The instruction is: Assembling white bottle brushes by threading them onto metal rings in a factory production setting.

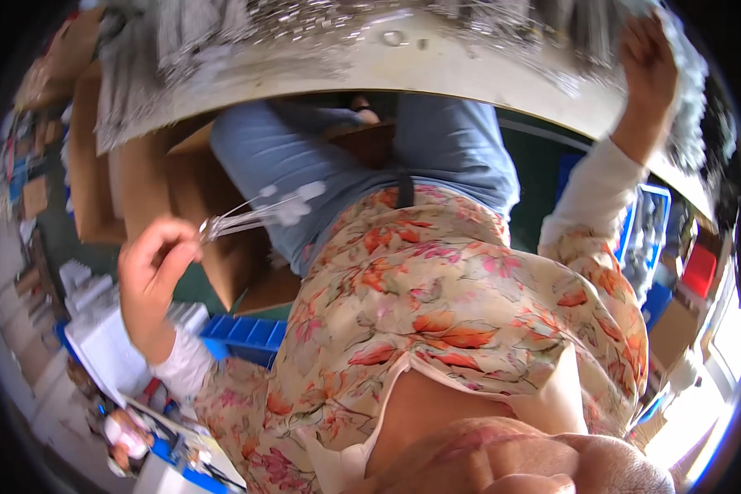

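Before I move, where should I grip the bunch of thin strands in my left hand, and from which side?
Probably best pinch the strands at their gathered end, coming from the left, where your left hand has them: they bunch narrowly there, while their pale, blurred ends spread toward the right.

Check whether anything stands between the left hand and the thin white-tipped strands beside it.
Nothing visible does: the left hand pinches the strands directly at one end, their white tips pointing away from it.
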{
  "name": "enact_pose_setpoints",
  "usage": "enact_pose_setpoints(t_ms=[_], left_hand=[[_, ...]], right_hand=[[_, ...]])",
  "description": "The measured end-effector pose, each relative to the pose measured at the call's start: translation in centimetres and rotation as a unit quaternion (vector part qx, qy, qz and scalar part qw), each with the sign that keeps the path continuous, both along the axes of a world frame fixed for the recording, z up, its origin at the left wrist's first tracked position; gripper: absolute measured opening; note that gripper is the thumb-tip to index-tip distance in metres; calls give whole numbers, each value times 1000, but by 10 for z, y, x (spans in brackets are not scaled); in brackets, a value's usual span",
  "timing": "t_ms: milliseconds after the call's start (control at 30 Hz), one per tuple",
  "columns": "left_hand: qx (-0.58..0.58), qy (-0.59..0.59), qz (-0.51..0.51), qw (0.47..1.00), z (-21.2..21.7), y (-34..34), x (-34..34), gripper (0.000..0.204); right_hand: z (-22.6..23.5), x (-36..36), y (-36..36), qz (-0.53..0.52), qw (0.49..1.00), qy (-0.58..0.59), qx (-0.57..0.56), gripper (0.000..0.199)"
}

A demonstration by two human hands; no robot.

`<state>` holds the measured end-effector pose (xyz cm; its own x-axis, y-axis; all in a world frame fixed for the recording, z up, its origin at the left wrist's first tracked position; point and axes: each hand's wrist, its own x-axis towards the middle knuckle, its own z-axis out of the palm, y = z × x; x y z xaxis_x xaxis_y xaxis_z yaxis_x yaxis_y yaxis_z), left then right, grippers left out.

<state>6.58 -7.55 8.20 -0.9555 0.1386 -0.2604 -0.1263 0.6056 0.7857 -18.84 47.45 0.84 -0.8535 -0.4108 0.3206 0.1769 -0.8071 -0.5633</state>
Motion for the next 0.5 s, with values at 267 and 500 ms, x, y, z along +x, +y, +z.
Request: enact_pose_setpoints(t_ms=[267, 500], left_hand=[[64, 104, -60, 991, -5, 37, -31, 9], [50, 99, -30, 993, 0, 33, -29, 9]], right_hand=[[15, 135, -262, 68, 901, 49, 426, 18], [5, 137, -320, 184, 918, 173, 304, 15]])
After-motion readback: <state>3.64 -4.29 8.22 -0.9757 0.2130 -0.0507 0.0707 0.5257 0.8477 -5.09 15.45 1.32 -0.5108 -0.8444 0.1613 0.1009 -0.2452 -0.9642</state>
